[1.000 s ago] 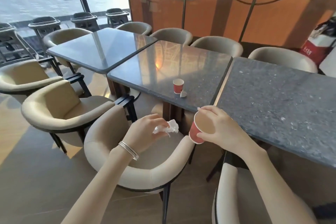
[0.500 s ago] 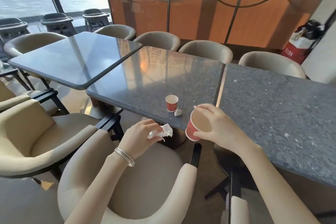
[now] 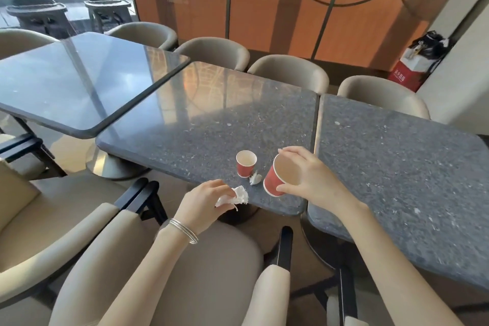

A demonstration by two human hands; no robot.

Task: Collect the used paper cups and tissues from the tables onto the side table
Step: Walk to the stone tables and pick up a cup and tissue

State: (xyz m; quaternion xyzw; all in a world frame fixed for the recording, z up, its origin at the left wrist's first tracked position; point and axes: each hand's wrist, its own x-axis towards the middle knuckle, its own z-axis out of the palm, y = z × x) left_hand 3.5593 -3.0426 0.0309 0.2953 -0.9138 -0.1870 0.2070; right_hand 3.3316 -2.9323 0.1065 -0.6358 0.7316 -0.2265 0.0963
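Right hand gripping a tilted red cup over the bench edge, left hand pinching a crumpled tissue, second cup upright beside a small tissue scrap on the bench

Both my bare forearms reach up from the lower edge of the view, elbows out of sight. My left hand, back turned up and knuckles bent, curls its fingers round a crumpled white tissue that pokes out past the fingertips. Thin silver bangles circle that wrist. My right hand, a little farther forward and to the right, grips a tilted red paper cup, fingers arched over the rim, thumb against its lower side.
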